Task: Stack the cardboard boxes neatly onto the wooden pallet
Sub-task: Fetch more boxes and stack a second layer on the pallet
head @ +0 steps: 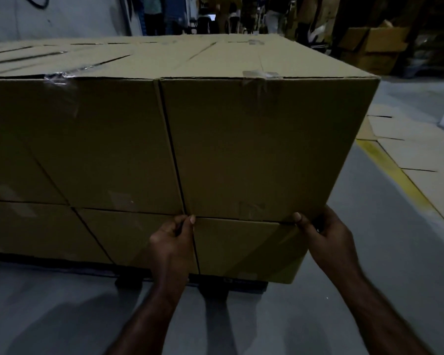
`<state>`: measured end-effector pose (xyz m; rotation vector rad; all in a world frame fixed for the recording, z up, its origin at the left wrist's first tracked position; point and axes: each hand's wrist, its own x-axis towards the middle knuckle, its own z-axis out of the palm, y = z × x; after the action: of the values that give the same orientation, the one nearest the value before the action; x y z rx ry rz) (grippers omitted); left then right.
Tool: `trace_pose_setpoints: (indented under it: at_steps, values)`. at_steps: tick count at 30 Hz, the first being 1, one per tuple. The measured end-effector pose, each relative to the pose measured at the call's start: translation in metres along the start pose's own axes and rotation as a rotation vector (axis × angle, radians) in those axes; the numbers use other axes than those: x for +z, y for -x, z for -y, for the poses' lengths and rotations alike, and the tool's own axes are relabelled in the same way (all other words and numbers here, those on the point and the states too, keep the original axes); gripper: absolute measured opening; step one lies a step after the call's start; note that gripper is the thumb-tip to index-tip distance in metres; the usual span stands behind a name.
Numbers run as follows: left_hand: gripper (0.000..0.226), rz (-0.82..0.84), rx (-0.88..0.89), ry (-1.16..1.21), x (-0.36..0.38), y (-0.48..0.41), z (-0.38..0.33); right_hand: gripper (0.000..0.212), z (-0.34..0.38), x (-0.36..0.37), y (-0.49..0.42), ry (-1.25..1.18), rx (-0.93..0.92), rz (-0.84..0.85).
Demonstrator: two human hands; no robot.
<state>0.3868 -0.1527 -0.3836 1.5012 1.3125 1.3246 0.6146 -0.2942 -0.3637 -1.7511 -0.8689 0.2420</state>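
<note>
So the upper right box [254, 149] sits in the 2nd layer of the stack, right on top of a lower box [246, 249] and tight against the neighbour box [87, 144] to its left, with the dark pallet [213, 288] barely peeking out underneath. The person's left hand [172, 242] grips its bottom-left corner, fingers curled in at the seam, and the right hand [326, 234] grips the bottom-right corner, thumb on the front face and the other fingers wrapped round the side. Off to the right, a yellow floor line [395, 170] runs beside some flattened cardboard sheets [415, 155].
</note>
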Motion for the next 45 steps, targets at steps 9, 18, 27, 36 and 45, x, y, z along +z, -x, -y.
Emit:
trace_pose_setpoints:
  at_steps: [9,18,27,36,45]
  values:
    - [0.012,0.033,-0.057,0.100,0.000,-0.004,0.002,0.067,-0.003,-0.002,-0.001,-0.009,0.051,0.056]
    - [0.016,0.062,-0.059,0.137,0.000,-0.010,0.006,0.068,-0.003,-0.002,-0.002,-0.050,0.082,0.048]
    - [0.014,0.105,-0.016,0.119,-0.005,-0.014,0.010,0.062,-0.001,-0.008,-0.005,-0.069,0.119,0.104]
    - [0.020,0.159,0.087,0.056,0.002,0.001,-0.003,0.069,0.009,0.003,0.005,-0.274,0.165,0.151]
    - [0.018,0.326,0.251,0.030,0.020,-0.002,-0.019,0.064,0.021,-0.001,0.005,-0.282,0.135,0.081]
